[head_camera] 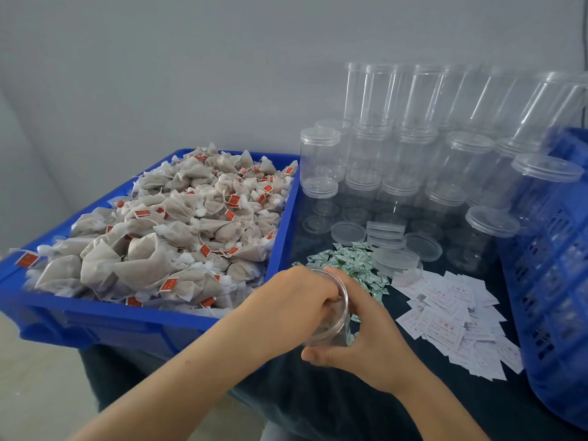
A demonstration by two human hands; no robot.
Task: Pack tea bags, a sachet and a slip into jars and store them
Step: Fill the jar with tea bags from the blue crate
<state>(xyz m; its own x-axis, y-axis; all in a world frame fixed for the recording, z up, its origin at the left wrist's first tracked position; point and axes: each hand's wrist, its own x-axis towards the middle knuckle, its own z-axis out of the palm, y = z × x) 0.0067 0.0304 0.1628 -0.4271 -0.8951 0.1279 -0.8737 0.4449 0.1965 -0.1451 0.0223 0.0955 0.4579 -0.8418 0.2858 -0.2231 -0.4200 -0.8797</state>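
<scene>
The jar [331, 316] sits gripped in the right hand [366, 345], left hand [296, 303] fingers [327, 302] seemingly curled inside its mouth.

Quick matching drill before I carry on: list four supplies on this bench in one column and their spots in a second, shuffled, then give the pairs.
Things:
1. tea bags
2. green sachets
3. white slips
4. open jar

Places:
A. spread on the dark cloth beside the blue crate on the right
B. between both hands, near the front edge
C. heaped in the blue bin on the left
D. piled just behind the hands, in front of the loose lids

Pairs: 1-C, 2-D, 3-A, 4-B
</scene>
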